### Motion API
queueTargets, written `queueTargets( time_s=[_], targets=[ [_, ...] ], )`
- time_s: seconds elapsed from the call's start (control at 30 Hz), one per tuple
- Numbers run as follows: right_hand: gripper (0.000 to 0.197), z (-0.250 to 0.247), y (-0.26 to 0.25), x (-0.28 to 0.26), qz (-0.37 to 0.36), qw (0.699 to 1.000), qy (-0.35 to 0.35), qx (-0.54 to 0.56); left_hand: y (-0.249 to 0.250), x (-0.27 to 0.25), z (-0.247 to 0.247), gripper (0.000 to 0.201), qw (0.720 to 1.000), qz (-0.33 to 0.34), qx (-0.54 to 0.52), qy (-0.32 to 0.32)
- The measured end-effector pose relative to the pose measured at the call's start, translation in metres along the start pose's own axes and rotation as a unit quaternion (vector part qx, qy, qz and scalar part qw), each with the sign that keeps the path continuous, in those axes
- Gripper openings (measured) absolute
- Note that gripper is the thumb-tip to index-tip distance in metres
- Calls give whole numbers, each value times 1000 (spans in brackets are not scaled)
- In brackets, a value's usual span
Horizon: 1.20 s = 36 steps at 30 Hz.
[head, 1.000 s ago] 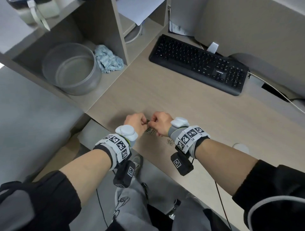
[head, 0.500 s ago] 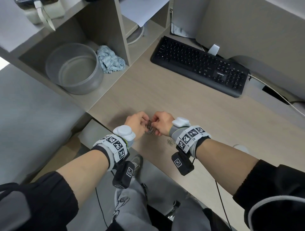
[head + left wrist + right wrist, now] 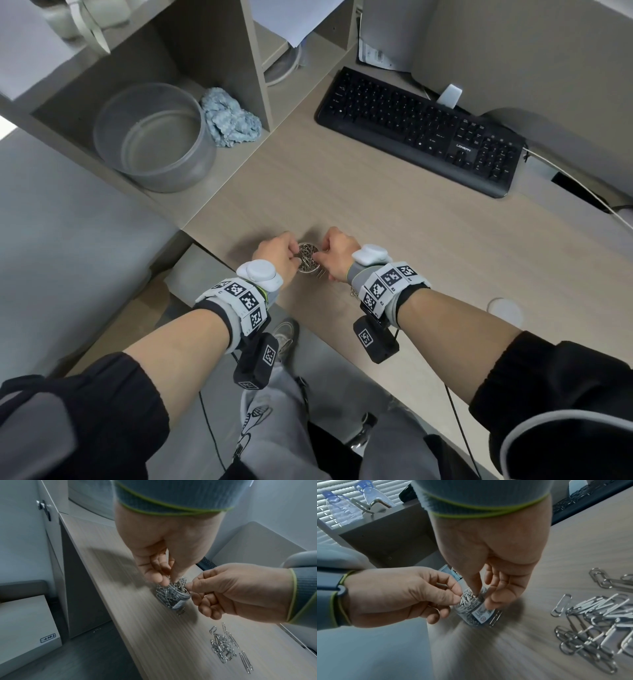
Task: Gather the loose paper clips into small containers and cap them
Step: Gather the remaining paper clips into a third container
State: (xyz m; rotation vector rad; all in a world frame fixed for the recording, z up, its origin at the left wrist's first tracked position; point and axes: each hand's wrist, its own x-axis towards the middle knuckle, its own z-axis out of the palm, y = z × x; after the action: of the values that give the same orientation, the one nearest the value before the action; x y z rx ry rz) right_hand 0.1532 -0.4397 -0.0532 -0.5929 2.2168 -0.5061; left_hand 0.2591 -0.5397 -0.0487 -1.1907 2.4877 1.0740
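Closely, both hands curl fingertips over the clip-filled container

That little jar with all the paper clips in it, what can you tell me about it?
The little jar is small, round and see-through, looks like plastic, with a white printed label on its side. It stands upright on the wooden desk near the front edge, uncapped and packed to the brim with silver paper clips. Fingertips of the left hand and right hand touch its rim and the clips on top. One clip leans against its base.
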Motion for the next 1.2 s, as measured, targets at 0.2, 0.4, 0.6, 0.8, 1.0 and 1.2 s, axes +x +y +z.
queueTargets(
  time_s=[0.2, 0.4, 0.6, 0.8, 1.0, 1.2],
  targets=[
    [15, -2, 1, 2, -1, 1000, -24, -3, -1, 2, 5, 11, 1000, 13, 7, -1],
    [17, -14, 2, 7, 5, 999, -30, 29, 3, 6, 6, 25, 1000, -10, 12, 8],
    [15, -3, 6, 5, -9, 999, -30, 23, 4, 9, 6, 27, 999, -25, 37, -19],
    [25, -8, 11, 4, -7, 997, -62, 44, 2, 7, 4, 22, 999, -14, 30, -11],
    [32, -1, 14, 4, -16, 999, -48, 17, 2, 5, 4, 18, 999, -7, 30, -16],
    [28, -11, 17, 5, -17, 998, -46, 36, 4, 4, 2, 22, 999, -7, 38, -10]
  ],
)
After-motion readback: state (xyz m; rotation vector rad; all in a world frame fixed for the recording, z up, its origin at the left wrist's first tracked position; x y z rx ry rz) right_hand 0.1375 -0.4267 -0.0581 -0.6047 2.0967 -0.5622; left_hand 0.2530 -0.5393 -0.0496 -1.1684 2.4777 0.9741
